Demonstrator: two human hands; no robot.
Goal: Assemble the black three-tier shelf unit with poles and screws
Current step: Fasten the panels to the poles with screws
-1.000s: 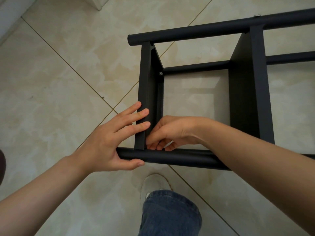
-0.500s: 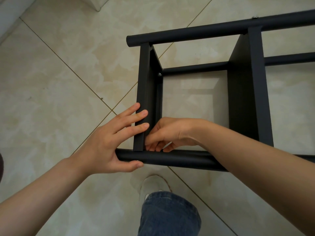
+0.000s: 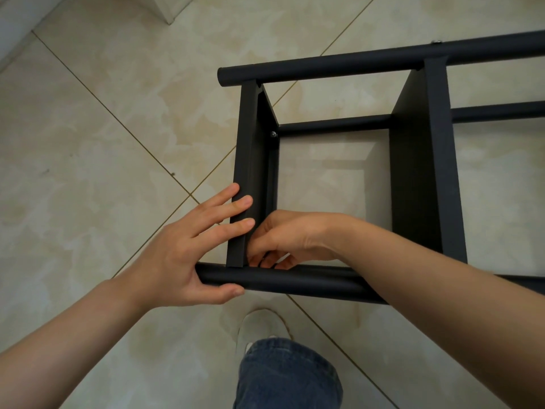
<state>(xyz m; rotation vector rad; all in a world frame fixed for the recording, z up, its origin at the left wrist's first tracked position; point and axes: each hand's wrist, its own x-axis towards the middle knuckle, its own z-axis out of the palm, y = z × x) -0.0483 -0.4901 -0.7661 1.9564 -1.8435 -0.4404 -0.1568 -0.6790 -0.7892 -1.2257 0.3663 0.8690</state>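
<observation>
The black shelf unit lies on its side on the tiled floor. Its near pole (image 3: 298, 281) runs across in front of me and its far pole (image 3: 324, 65) runs behind. The end shelf panel (image 3: 250, 143) stands between them, with a middle shelf panel (image 3: 418, 172) to the right. My left hand (image 3: 177, 255) presses straight fingers on the end panel's outer face, thumb along the near pole's end. My right hand (image 3: 292, 234) reaches inside the frame, curled fingertips pinched at the corner where end panel meets near pole; they cover the fastener there. A screw (image 3: 273, 134) shows at the far inner corner.
My leg in blue jeans (image 3: 286, 376) and a pale shoe (image 3: 262, 323) stand just below the near pole. Beige floor tiles surround the frame. A white wall base (image 3: 11, 28) runs along the top left, and a white corner (image 3: 171, 10) juts in at the top.
Both hands stay at the same near corner. The right fingers have shifted only slightly against the joint; the frame has not visibly moved.
</observation>
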